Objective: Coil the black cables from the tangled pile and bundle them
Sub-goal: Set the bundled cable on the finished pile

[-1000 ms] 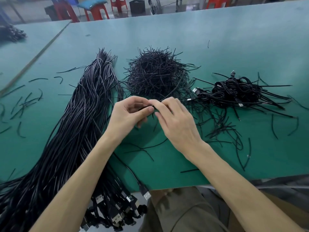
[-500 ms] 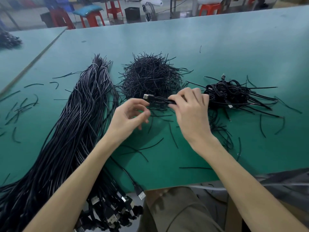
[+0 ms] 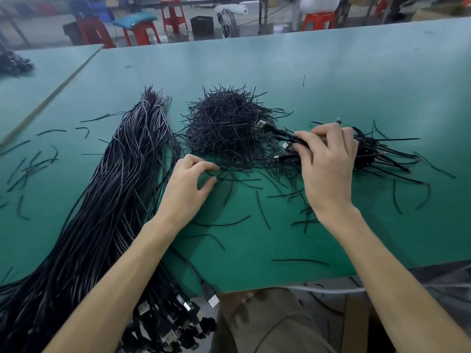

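Black cables (image 3: 122,200) are lying in a long loose sheaf at the left of the green table (image 3: 331,72). Their long axis is running from the far side toward us, and the plugs are hanging over the near edge. Our left hand (image 3: 188,192) is reaching with curled, narrow fingers at the near edge of the twist tie pile (image 3: 224,128); we cannot tell whether it is pinching one. Our right hand (image 3: 328,169) is gripping a coiled cable (image 3: 283,135), whose axis is lying left to right, with its USB plug (image 3: 262,123) pointing left and away, over the ties. We are judging two risks: the coil springing open if this grip is loosening, and the fingers dragging up several tangled ties together. Finished bundles (image 3: 382,151) are lying just behind this hand, at the right.
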A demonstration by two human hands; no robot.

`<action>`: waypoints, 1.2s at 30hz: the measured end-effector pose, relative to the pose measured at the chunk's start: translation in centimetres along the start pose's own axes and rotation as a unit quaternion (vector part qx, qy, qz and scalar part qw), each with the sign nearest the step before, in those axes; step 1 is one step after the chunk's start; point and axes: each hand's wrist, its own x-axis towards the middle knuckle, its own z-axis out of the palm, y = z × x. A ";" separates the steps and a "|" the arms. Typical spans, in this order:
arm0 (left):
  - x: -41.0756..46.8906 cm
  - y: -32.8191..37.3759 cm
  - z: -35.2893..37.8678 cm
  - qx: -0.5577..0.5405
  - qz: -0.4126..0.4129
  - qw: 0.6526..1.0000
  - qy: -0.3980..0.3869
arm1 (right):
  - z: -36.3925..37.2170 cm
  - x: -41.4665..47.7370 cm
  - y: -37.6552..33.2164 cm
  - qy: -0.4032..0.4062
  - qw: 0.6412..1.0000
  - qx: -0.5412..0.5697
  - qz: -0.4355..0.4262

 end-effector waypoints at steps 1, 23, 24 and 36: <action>0.0 0.0 0.0 0.026 0.002 1.000 -0.008 | -0.1 0.1 -0.1 0.005 1.000 0.010 -0.004; -0.1 0.2 0.4 0.067 0.011 0.998 0.011 | 1.4 -0.9 -0.3 -0.170 0.975 -0.120 0.075; -0.1 0.2 0.4 0.055 0.010 0.998 0.016 | 1.3 -1.0 -0.9 -0.167 0.978 -0.109 0.062; 0.0 0.1 -1.1 0.153 -0.093 0.973 0.145 | 3.8 -3.7 -7.0 -0.280 0.958 0.041 -0.037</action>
